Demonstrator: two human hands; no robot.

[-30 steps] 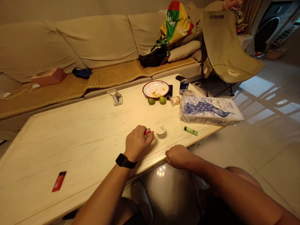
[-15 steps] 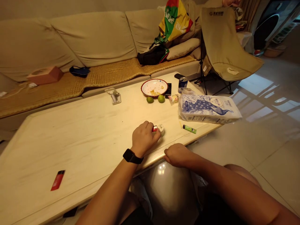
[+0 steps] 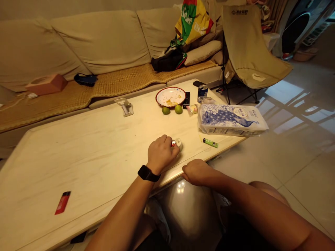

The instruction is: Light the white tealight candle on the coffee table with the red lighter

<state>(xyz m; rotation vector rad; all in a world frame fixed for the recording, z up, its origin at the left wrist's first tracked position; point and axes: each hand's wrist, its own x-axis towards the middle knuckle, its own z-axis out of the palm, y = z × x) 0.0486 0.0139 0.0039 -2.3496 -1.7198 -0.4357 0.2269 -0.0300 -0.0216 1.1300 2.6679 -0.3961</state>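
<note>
My left hand (image 3: 161, 153), with a black watch (image 3: 148, 173) on the wrist, is closed over the table near its front edge. At its thumb and forefinger shows the metal-tipped end of a red lighter (image 3: 173, 143); the rest is hidden by the fingers. A white rounded piece (image 3: 179, 143) sits right beside the thumb, touching or nearly so. My right hand (image 3: 196, 172) is curled into a fist against the edge of the table (image 3: 99, 146); its fingertips are hidden. To its upper right lies a green lighter (image 3: 210, 143), and a red lighter with a black top (image 3: 62, 202) is far left.
Beyond the hands are a white phone stand (image 3: 127, 107), two green fruits (image 3: 178, 109), a plate with scraps (image 3: 170, 94), a dark can (image 3: 202, 91) and a large tissue pack (image 3: 231, 119) overhanging the right edge. A sofa (image 3: 104, 38) and folding chair (image 3: 243, 52) stand behind.
The view has shifted slightly, so the table and its things sit a little further left. Both hands keep the same pose and hold.
</note>
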